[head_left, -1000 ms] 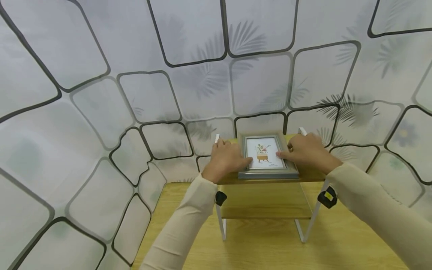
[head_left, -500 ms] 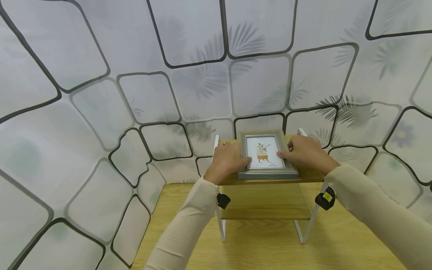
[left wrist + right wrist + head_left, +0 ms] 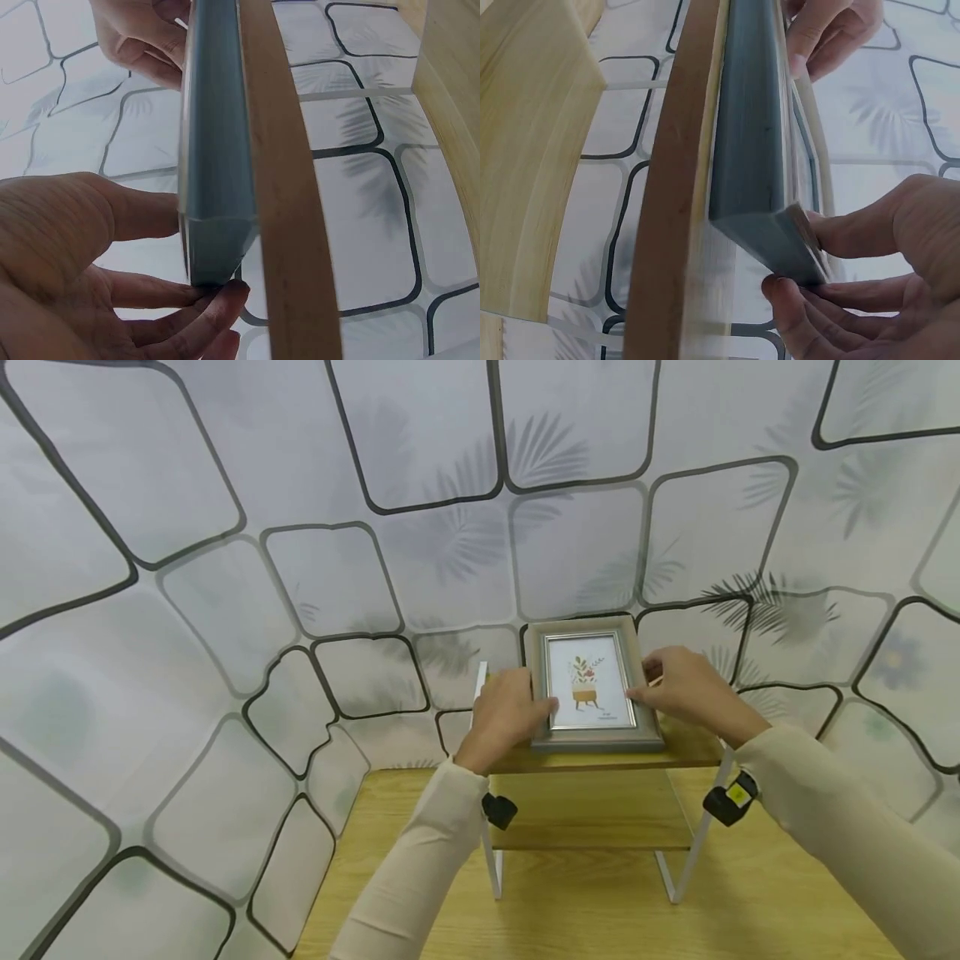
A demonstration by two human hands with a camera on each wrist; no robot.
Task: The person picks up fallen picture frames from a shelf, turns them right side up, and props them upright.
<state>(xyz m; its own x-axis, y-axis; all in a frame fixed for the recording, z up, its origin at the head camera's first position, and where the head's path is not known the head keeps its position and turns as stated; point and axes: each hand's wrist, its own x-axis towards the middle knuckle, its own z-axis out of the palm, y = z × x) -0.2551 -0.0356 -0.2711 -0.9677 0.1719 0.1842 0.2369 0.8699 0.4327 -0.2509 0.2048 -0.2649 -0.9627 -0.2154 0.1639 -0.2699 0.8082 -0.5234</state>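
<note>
A grey-beige picture frame (image 3: 596, 739) with a plant-pot print sits on the wooden top (image 3: 622, 760) of a small side table, its far edge raised off the top. My left hand (image 3: 504, 714) holds its left side, thumb over the front border. On the right side, my right hand (image 3: 688, 692) pinches the border between thumb and fingers. In the left wrist view, the left fingers (image 3: 202, 322) curl under the frame's side. The right wrist view has the right thumb (image 3: 855, 234) on the face and fingers around the edge. Its near edge stays close over the tabletop.
White metal legs (image 3: 693, 860) carry the table, with a lower wooden shelf (image 3: 592, 818) beneath. Wood-look floor (image 3: 585, 927) spreads below. A patterned curtain-like wall (image 3: 450, 568) stands close behind and to the left.
The frame's far edge has risen, tilting the picture up toward the head camera. Both hands have kept their hold, and the right hand has moved up slightly.
</note>
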